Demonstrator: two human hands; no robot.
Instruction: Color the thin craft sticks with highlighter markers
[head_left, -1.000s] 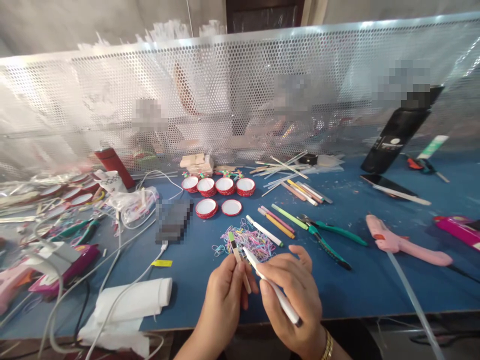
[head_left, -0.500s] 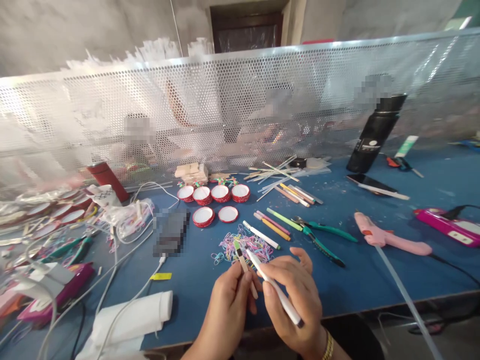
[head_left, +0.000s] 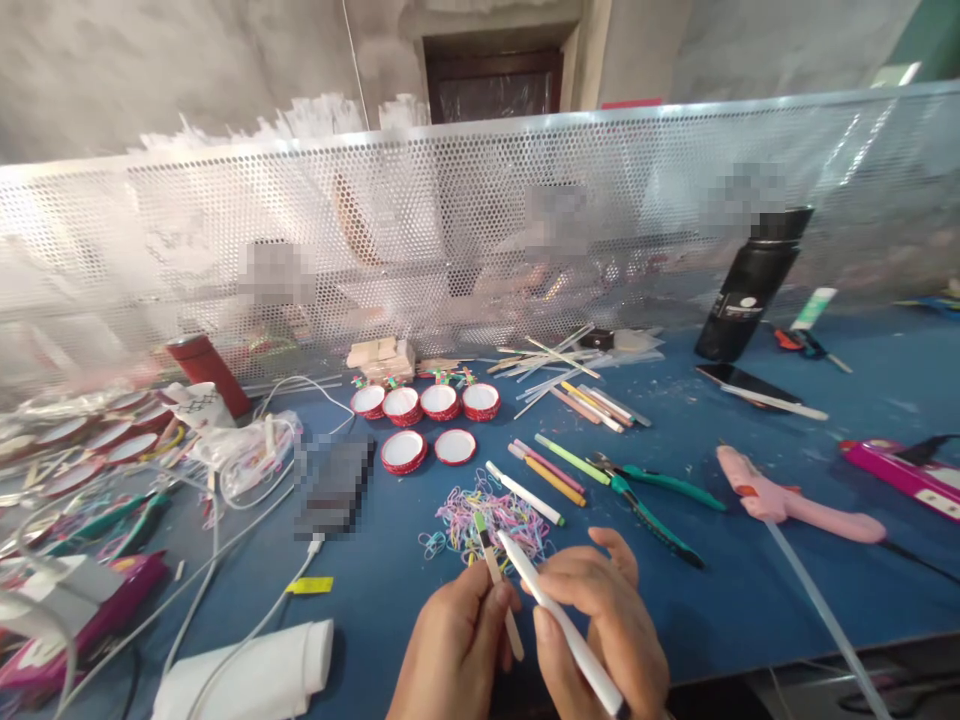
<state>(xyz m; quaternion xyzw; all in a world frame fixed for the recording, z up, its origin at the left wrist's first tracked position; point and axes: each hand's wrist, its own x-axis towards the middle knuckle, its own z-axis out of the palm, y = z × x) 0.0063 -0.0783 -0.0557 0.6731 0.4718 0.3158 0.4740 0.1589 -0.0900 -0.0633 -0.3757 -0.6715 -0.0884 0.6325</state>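
Note:
My left hand (head_left: 459, 640) pinches a small wooden craft stick (head_left: 512, 634), whose far end is coloured green with a black band below it. In my right hand (head_left: 600, 625) is a white marker pen (head_left: 559, 620), held like a pencil. Its pale tip lies close beside the stick; whether they touch I cannot tell. Just beyond both hands spreads a pile of pastel rubber bands (head_left: 491, 515). Several markers lie past it, among them a white one (head_left: 525, 493), an orange one (head_left: 553, 481) and a light green one (head_left: 572, 459).
Green-handled pliers (head_left: 652, 500) and a pink glue gun (head_left: 795, 495) lie to the right. Red-rimmed white discs (head_left: 455, 447) stand in stacks behind the bands. A phone (head_left: 337, 487) with a cable, a white roll (head_left: 247, 670) and a black bottle (head_left: 754, 285) are also on the blue table.
The whole view has tilted slightly, so the table and hands sit lower in the picture. Both hands keep the same hold on the stick and the marker pen.

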